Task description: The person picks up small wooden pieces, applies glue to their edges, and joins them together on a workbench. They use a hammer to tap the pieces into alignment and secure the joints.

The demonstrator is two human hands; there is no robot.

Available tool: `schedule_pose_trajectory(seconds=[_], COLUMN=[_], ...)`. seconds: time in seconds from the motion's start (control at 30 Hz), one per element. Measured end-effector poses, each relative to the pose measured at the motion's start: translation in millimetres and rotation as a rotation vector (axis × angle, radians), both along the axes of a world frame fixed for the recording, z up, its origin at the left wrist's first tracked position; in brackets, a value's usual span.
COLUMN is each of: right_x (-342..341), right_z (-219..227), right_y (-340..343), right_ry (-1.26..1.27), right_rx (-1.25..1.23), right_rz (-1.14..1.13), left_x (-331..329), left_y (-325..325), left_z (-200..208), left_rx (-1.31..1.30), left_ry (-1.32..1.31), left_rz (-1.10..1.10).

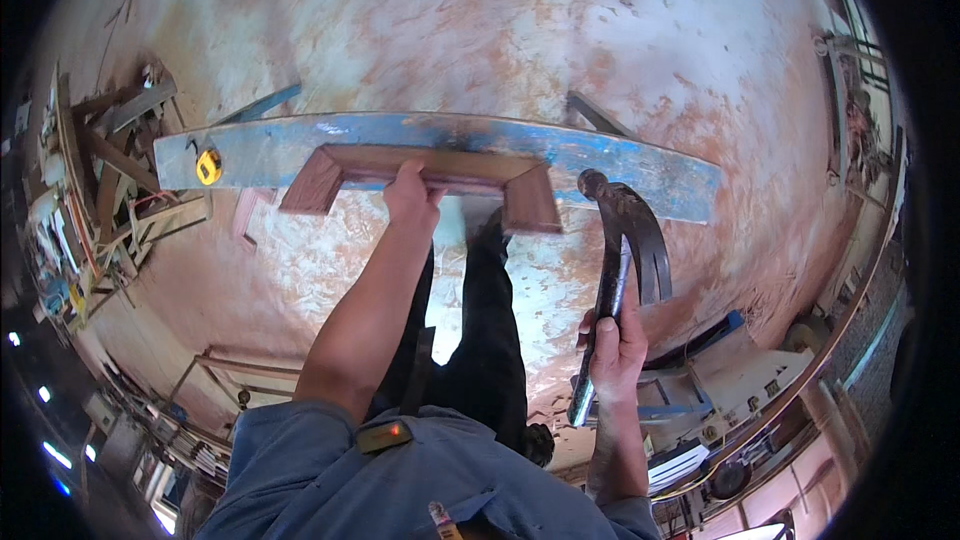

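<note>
My left hand (411, 195) grips the long middle rail of a reddish-brown wooden frame piece (378, 157). The piece is U-shaped, with a short arm joined at each end and both arms pointing toward me. It lies over the near edge of a narrow, worn blue bench plank (640, 168). In my right hand (618, 350) is a claw hammer (622, 208), held by its dark handle, its head raised near the plank's right end. The hammer is apart from the frame piece.
A yellow tape measure (208, 167) rests on the plank's left end. Wood offcuts (128, 162) are heaped along the left side, with another pinkish wooden piece (246, 215) below the plank. At lower right stands a cluttered work surface (745, 390). The floor (450, 40) is stained.
</note>
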State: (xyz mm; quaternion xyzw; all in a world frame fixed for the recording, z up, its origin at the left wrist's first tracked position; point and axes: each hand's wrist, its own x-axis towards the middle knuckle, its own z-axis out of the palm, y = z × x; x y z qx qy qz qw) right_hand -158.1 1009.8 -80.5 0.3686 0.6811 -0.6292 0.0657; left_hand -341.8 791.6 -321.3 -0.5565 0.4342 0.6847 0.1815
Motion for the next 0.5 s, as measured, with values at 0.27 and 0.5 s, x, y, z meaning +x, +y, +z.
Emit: schedule_pose_trajectory(seconds=[0.27,0.5], right_x=[45.0,58.4], right_z=[-25.1,-56.9], right_y=[31.7,32.5], right_ry=[-0.109,-0.194], right_rx=[-0.055,-0.193], right_rz=[-0.190,-0.358], left_x=[-12.6,-58.3], left_y=[-58.1,-33.0], left_z=[68.4,95.2], left_rx=[-0.325,-1.134], left_ry=[0.366,0.464], left_rz=[-0.827,-2.097])
